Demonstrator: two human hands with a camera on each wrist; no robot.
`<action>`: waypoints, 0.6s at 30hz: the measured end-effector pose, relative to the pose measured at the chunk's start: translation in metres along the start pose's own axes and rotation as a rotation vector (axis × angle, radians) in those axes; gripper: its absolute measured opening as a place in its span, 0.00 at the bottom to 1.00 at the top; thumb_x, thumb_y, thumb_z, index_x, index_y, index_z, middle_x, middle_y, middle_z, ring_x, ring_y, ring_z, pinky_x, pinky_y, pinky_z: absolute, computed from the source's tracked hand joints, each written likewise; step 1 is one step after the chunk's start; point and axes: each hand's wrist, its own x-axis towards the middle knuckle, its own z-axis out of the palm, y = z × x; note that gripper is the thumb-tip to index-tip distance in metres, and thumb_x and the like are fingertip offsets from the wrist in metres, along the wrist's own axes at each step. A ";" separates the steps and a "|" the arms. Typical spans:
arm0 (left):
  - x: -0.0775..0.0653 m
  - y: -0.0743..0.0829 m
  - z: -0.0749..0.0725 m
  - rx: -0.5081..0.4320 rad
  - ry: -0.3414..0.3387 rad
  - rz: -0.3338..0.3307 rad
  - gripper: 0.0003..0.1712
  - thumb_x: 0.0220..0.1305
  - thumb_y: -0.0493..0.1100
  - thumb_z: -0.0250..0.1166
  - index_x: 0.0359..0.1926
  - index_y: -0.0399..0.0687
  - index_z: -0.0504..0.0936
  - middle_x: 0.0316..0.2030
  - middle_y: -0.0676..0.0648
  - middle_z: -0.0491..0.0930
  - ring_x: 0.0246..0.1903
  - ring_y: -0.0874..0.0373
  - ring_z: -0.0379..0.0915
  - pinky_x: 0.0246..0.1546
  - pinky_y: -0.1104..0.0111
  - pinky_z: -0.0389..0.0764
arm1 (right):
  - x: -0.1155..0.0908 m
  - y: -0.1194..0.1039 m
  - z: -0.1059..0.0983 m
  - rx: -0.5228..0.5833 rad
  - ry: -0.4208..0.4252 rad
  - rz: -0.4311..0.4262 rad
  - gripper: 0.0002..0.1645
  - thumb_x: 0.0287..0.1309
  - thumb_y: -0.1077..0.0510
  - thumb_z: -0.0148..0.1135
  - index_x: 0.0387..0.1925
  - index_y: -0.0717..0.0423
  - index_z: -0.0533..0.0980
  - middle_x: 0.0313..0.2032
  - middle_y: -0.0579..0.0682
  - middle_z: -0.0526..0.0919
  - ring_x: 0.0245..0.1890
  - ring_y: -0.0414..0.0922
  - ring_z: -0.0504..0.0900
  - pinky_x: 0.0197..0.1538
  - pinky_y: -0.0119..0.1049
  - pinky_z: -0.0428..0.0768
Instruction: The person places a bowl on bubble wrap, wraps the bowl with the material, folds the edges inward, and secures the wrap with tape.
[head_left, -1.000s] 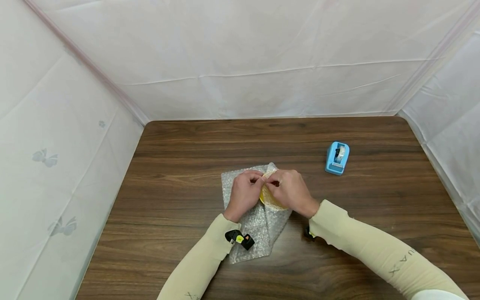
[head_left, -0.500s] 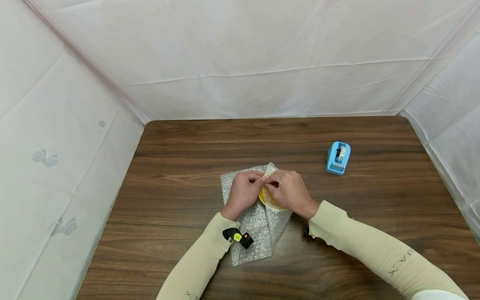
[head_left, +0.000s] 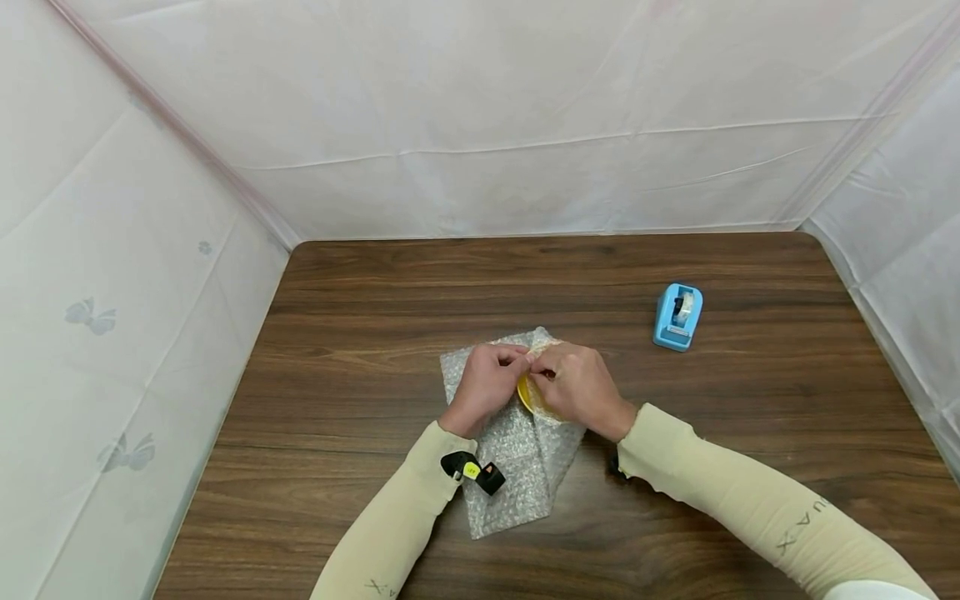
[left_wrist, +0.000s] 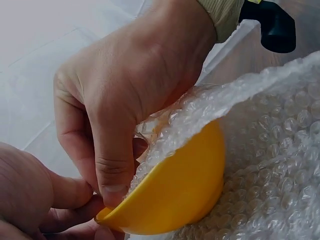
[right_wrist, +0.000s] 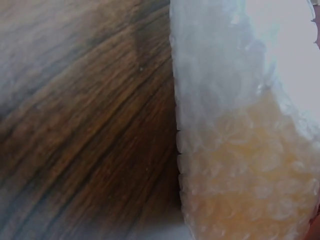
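Note:
A yellow bowl (left_wrist: pixel 170 192) lies tilted on a sheet of bubble wrap (head_left: pixel 510 483), one flap folded over its open side. My left hand (head_left: pixel 486 383) pinches the bowl's rim; its fingertips show at the lower left of the left wrist view. Close against it, my right hand (head_left: pixel 577 383) pinches the edge of the flap at the rim, thumb down on the wrap (left_wrist: pixel 250 100). Through the bubble wrap (right_wrist: pixel 225 65) in the right wrist view, the bowl shows as a blurred yellow patch. The meeting fingertips partly cover one another in the head view.
A light blue tape dispenser (head_left: pixel 678 317) with a clear roll stands at the right rear of the brown wooden table (head_left: pixel 360 308). White sheeting (head_left: pixel 480 108) hangs along the back and both sides of the table.
Both hands stay at the bowl's rim, the right fingers shifting slightly. The near end of the bubble wrap has slid a little toward me and to the right.

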 end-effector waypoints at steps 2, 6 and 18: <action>0.000 0.000 -0.001 0.002 -0.005 -0.003 0.15 0.73 0.42 0.66 0.32 0.38 0.92 0.54 0.41 0.88 0.61 0.49 0.82 0.61 0.55 0.82 | -0.001 0.000 0.001 -0.001 0.007 -0.003 0.09 0.53 0.66 0.73 0.21 0.53 0.85 0.26 0.47 0.89 0.27 0.42 0.87 0.35 0.40 0.87; 0.001 0.000 -0.001 0.000 -0.014 -0.009 0.16 0.72 0.41 0.65 0.30 0.38 0.92 0.53 0.42 0.89 0.60 0.50 0.82 0.57 0.62 0.83 | -0.002 0.000 0.002 0.000 0.012 -0.015 0.09 0.52 0.66 0.74 0.21 0.52 0.84 0.25 0.47 0.89 0.27 0.41 0.87 0.34 0.39 0.86; 0.001 0.002 0.000 0.058 -0.003 0.017 0.16 0.73 0.43 0.65 0.31 0.40 0.93 0.51 0.43 0.90 0.58 0.50 0.84 0.55 0.61 0.84 | -0.003 0.000 0.002 0.019 0.010 -0.039 0.12 0.54 0.67 0.70 0.20 0.52 0.81 0.23 0.46 0.86 0.24 0.39 0.83 0.31 0.37 0.85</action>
